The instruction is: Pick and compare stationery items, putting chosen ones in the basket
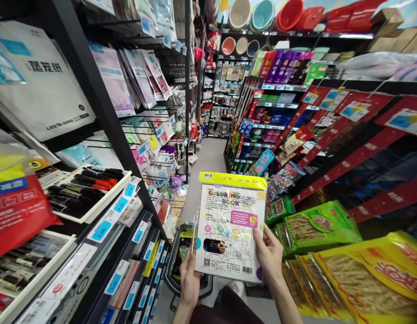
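A coloring book (228, 234) in a clear plastic sleeve with a yellow top strip is held up in front of me, its printed face towards me. My left hand (189, 281) grips its lower left edge, fingers mostly hidden behind it. On the right edge, my right hand (269, 252) is closed, the thumb lying on the front. A thin wooden stick shows along the book's left side. Below and partly behind the book, a dark shopping basket (208, 288) stands on the floor with a black, colourfully printed package (184, 252) inside.
A black shelf rack (110, 121) on my left carries packaged goods, with trays of marker pens (90, 184) and price tags. To the right are yellow snack packs (373, 274), green packs (316, 225) and red-edged shelves. The aisle floor (211, 155) runs ahead, with basins (262, 14) high up.
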`<state>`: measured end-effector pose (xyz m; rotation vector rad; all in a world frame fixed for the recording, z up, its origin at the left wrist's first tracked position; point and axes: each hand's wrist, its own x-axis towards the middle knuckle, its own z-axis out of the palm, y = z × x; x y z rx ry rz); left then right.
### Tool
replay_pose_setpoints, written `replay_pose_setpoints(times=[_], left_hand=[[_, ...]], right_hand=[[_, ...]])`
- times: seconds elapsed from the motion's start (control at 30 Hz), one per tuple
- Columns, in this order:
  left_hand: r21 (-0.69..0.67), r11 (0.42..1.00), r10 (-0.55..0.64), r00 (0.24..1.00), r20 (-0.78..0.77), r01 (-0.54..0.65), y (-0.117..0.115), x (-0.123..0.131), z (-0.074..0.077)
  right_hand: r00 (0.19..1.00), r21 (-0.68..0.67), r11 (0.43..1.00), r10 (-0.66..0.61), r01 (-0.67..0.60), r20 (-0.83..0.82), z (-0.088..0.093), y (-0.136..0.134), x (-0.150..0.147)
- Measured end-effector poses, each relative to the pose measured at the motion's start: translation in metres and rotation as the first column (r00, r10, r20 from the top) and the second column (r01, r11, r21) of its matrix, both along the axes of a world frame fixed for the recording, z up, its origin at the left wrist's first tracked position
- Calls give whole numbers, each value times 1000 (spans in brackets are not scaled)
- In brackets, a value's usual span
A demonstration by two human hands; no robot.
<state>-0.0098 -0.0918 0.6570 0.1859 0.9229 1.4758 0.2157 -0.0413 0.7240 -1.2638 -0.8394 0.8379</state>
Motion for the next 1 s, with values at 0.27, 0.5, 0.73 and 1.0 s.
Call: replay_pose_setpoints(times=[0.27, 0.5, 0.73, 1.0], left_hand=[[37, 994, -99, 985, -139, 105, -8, 0, 6], [-30, 995, -103, 986, -131, 100, -21, -2, -1], [-10, 988, -156, 974, -164, 156, -26, -2, 0], [-10, 984, -174, 965, -198, 175, -25, -1, -5]], right_hand=[[1000, -60, 998, 5, -7, -19, -6, -5, 10], [999, -81, 996, 25, -27, -29, -18, -16, 12], [999, -108, 994, -2, -3, -46, -23, -29, 14], [998, -89, 995, -57, 53, -37, -25, -31, 18]])
